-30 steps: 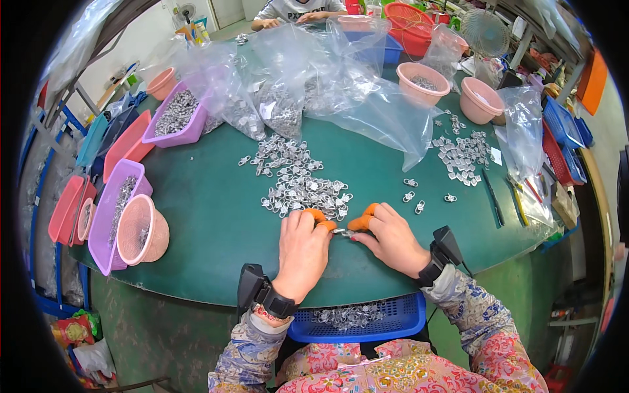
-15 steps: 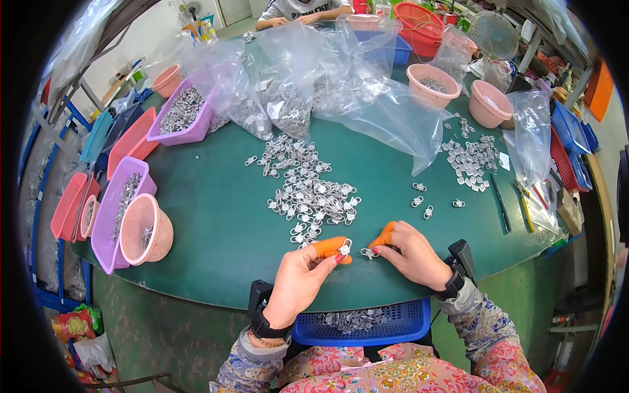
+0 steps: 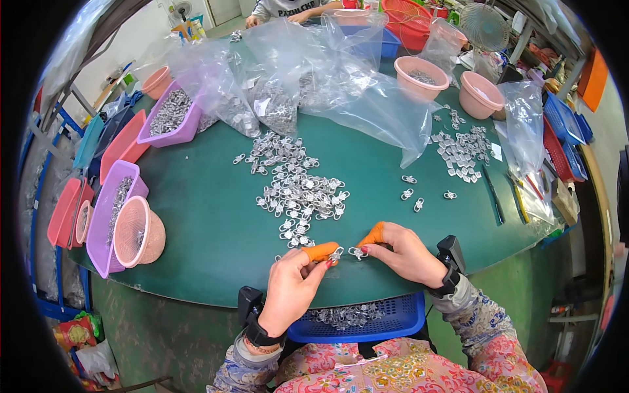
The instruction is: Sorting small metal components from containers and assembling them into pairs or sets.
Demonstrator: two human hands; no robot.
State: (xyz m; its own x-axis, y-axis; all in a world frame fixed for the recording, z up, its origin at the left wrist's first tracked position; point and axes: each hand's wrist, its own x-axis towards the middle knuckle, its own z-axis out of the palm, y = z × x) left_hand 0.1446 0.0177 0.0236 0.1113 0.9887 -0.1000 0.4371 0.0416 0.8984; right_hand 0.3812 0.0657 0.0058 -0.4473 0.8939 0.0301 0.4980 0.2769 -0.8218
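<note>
My left hand (image 3: 291,281), with orange finger covers, pinches a small silver looped metal piece (image 3: 336,255) between thumb and index finger. Close beside it, a second silver looped piece (image 3: 356,253) is pinched in my right hand (image 3: 409,257), which also wears orange finger covers. The two pieces are a small gap apart, just above the near part of the green table (image 3: 209,242). Beyond my left hand spreads a pile of similar looped pieces (image 3: 301,193). Several single ones (image 3: 419,205) lie apart, beyond my right hand.
Flat square metal pieces (image 3: 462,154), pliers with yellow handles (image 3: 519,198) and a dark slim tool (image 3: 493,195) lie right. Filled clear bags (image 3: 275,105) stand at the back. Purple trays (image 3: 105,239) and a pink basket (image 3: 154,242) line the left. A blue basket (image 3: 400,324) sits below the edge.
My hands have come closer together, bringing the two metal pieces nearly side by side. The piece in my left hand has tilted from upright to slanting. The whole view has shifted slightly.
</note>
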